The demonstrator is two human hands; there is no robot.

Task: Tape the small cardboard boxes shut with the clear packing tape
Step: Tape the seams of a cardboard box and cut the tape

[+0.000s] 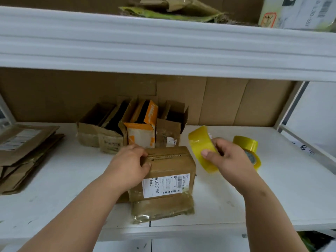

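Our left hand (130, 163) curls over the top edge of the small brown cardboard box with a white label (169, 171), pinning its flaps; our right hand (225, 157) pinches the yellowish clear tape roll (201, 148) just beside it. We should probably keep the seam pressed flat and start the tape beyond the box's edge.

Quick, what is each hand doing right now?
Left hand: grips the top edge of the cardboard box with curled fingers.
Right hand: holds a roll of yellowish packing tape.
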